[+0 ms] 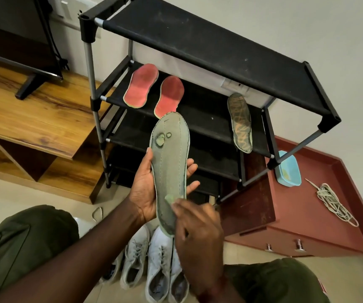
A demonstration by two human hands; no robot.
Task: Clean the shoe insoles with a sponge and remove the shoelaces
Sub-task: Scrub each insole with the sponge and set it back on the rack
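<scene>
My left hand (pixel 145 189) holds a long grey-green insole (pixel 171 162) upright from behind, thumb on its left edge and fingertips showing past its right edge. My right hand (pixel 198 232) pinches a small green sponge (pixel 170 199) against the insole's lower part. Two red insoles (pixel 141 86) lie side by side on the black shoe rack (pixel 209 47). A patterned brown insole (pixel 240 122) lies on the same shelf to the right. Several white sneakers (pixel 154 265) stand on the floor between my knees. A bundle of pale shoelaces (pixel 333 203) lies on the red cabinet (pixel 296 215).
A light blue tub (pixel 287 169) sits on the red cabinet beside the rack's right leg. A wooden TV unit (pixel 34 119) with a television stand is at the left. A loose lace (pixel 97 213) lies on the floor near my left knee.
</scene>
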